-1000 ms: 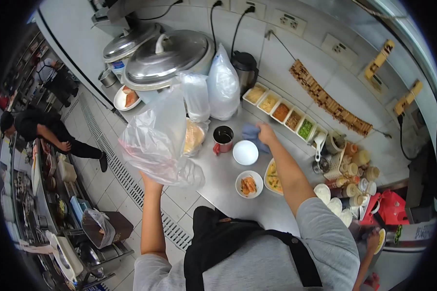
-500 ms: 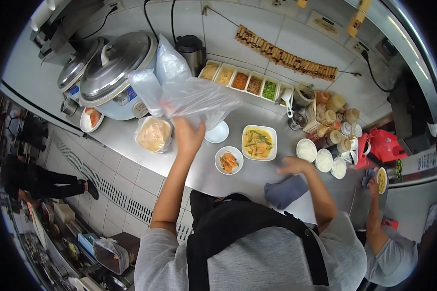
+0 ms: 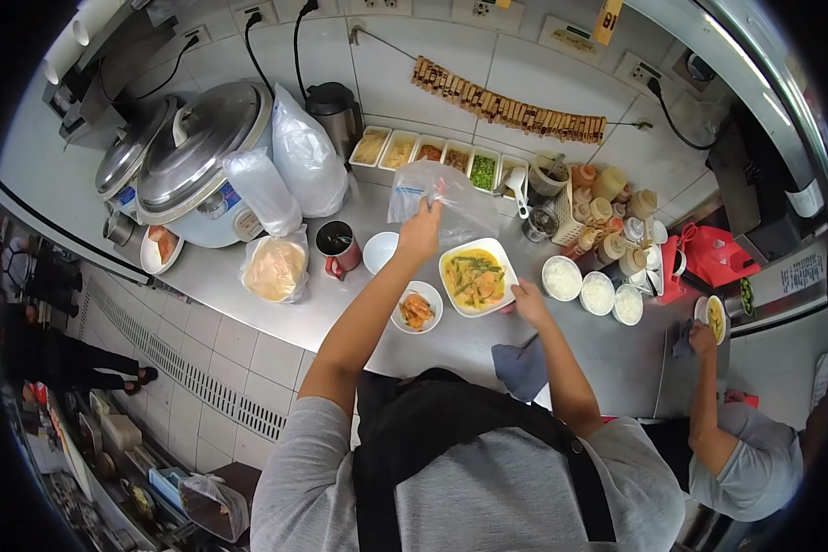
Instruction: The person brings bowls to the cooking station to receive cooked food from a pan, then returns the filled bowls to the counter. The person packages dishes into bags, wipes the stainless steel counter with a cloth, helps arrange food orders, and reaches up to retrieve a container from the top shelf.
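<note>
My left hand (image 3: 421,228) pinches a clear plastic bag (image 3: 460,213), which hangs spread out behind the square white bowl (image 3: 451,292). In that bowl lies a yellow curry (image 3: 478,278) with green beans. The fingers of my right hand (image 3: 528,302) are closed on the bowl's right edge, and the bowl sits slightly turned. Close by on the left are a small round bowl of orange-coloured pieces (image 3: 416,307) and a plain white bowl (image 3: 380,250). A grey-blue cloth (image 3: 519,366) lies below my right hand.
Three bowls of rice (image 3: 598,293) stand on the right of the steel counter (image 3: 359,317). Along the wall run topping containers (image 3: 428,147) and sauce bottles (image 3: 607,212). Rice cookers (image 3: 207,156), a red mug (image 3: 339,250) and a bagged stack (image 3: 276,269) stand left. Another person's hand (image 3: 702,339) holds a bowl.
My left hand has carried the plastic bag right, away from the bagged stack, uncovering the red mug. My right hand has reached the curry bowl and taken hold of its edge; the bowl has turned.
</note>
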`<state>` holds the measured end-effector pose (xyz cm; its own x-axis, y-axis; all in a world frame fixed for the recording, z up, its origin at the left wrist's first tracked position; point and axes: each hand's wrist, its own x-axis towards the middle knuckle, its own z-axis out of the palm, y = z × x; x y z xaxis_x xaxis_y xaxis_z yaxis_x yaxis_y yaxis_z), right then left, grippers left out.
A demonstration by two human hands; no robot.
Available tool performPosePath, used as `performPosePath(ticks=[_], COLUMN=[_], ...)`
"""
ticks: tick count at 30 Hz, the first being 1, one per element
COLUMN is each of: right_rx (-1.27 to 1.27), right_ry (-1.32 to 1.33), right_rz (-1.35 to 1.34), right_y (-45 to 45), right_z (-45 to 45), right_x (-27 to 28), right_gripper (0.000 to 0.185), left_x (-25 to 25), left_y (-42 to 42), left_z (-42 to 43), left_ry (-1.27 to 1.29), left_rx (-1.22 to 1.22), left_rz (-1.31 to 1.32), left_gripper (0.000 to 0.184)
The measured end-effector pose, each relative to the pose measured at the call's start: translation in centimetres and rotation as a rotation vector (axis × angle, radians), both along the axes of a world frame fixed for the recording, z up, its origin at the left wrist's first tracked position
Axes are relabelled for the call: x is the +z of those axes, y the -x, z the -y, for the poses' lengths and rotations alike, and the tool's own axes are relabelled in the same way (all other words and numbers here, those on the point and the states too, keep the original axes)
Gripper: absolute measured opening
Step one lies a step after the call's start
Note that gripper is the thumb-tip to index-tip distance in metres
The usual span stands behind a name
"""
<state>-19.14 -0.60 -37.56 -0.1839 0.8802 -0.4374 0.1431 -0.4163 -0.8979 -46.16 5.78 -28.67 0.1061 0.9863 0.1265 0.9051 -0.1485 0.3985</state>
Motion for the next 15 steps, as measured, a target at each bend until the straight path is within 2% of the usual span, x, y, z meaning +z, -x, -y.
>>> performPosePath(ticks=[1,2,4,5,7,10,11,13,15], right_rx=[0.128,0.122,0.351,0.345,0.433,0.459,0.465,0.417,0.406], right_ry=[-0.011,-0.01,-0.051,-0.049,-0.097,-0.205,-0.204,-0.124,-0.084], right_rz=[0.044,0.045,0.127,0.128,0.311,0.299,0.297,0.077,0.077], right_y=[-0.6,-0.9,-1.3,-1.5,-1.2,-0.5,-0.5,-0.2,-0.5], right_z=[-0.2,-0.3,-0.3,0.0,0.2,0.4,0.4,0.1,-0.2], right_x=[1.5,2.8,4.8,5.3,5.9,5.5,4.9,3.7,3.0], right_gripper=[0.031,0.031,0.035,0.035,0.05,0.053,0.053,0.047,0.041], left_x=[-0.2,-0.4,-1.3,-1.8,-2.6,-3.7,-4.0,-4.0,-3.4], left_y=[0.0,0.0,-0.2,-0.4,-0.4,-0.6,-0.6,-0.3,0.1], left_z=[0.1,0.1,0.3,0.4,0.6,1.1,1.5,2.2,2.8], left_ry=[0.019,0.037,0.063,0.088,0.125,0.155,0.149,0.134,0.112], left_rx=[-0.091,-0.182,-0.251,-0.313,-0.392,-0.497,-0.531,-0.493,-0.457], left_rz=[-0.029,-0.058,-0.019,0.02,0.037,0.086,0.119,0.108,0.095], left_gripper=[0.07,0.077,0.081,0.085,0.082,0.078,0.075,0.07,0.066])
